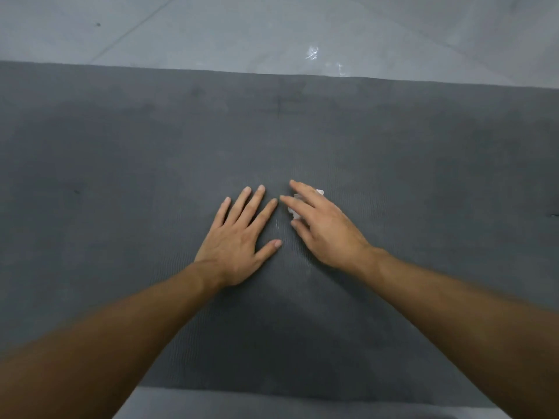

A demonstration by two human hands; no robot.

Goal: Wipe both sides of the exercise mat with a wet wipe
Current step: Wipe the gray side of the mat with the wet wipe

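A dark grey exercise mat (121,176) lies flat on the floor and fills most of the view. My left hand (242,237) rests flat on the mat's middle, fingers spread and straight. Just to its right, my right hand (323,228) presses a small crumpled white wet wipe (295,208) down onto the mat with straight fingers. Most of the wipe is hidden under the palm and fingers; bits of it show at the fingertips and beside the thumb. The two hands almost touch at the index fingertips.
Light grey floor (211,31) lies beyond the mat's far edge, with a shiny wet smear (313,54) on it. A strip of the floor (272,406) also shows in front of the mat's near edge.
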